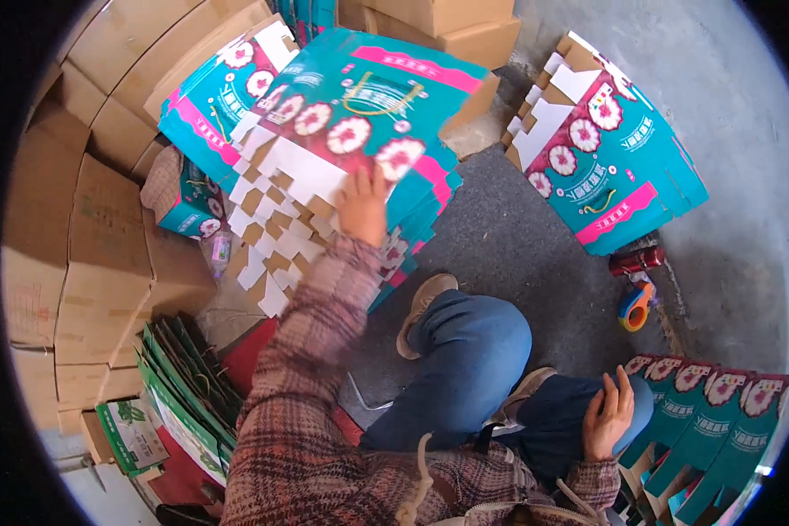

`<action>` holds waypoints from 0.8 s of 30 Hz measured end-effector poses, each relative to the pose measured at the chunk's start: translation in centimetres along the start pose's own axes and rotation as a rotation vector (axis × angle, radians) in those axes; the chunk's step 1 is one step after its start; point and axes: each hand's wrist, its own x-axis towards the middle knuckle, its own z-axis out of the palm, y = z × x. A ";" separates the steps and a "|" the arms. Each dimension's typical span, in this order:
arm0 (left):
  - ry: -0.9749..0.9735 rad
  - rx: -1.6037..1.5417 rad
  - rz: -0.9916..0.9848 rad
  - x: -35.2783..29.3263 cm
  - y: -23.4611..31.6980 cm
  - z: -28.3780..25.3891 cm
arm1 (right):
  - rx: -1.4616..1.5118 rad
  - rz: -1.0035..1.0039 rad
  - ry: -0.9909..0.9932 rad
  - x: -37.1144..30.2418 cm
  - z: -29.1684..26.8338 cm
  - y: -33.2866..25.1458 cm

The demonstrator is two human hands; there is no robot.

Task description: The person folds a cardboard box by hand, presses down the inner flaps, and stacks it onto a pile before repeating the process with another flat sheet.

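Observation:
My left hand is at the near corner of a flattened teal carton with pink bands and printed pink-and-white rounds. Its fingers lie over the printed side; the thumb is hidden, and the hand seems closed on that corner. This carton is slightly blurred and sits on top of a stack of similar flat cartons, whose white and brown flaps fan out beneath. Over on the right, my right hand rests by my knee, fingers apart and holding nothing.
Another pile of flat teal cartons lies at the right. Below it are a red cylinder and an orange-and-blue tape dispenser. Upright teal cartons stand lower right. Brown boxes and green folded bags or cartons line the left.

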 end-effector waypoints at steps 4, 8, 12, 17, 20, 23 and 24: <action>0.066 -0.223 0.136 -6.9 5.8 -9.7 | 0.741 0.125 -0.197 3.3 -0.4 -0.6; 0.094 -0.300 0.193 -10.9 7.4 -18.0 | 1.351 0.151 -0.563 9.8 0.6 -6.5; 0.112 -0.298 0.294 -12.1 11.9 -21.4 | 1.960 0.302 -0.675 15.3 4.9 -10.9; 0.080 -0.554 0.419 -13.6 13.0 -23.0 | 1.969 0.377 -0.290 14.5 5.9 -11.2; -0.128 -1.243 0.459 -13.3 9.9 -26.2 | 1.918 0.375 -0.234 13.4 3.0 -6.2; 0.060 -1.048 0.339 -10.3 4.8 -25.5 | 1.950 0.523 -0.105 11.5 -0.2 0.3; 0.176 -0.806 0.405 -9.0 2.8 -24.6 | 2.000 0.529 -0.156 10.7 -0.5 3.1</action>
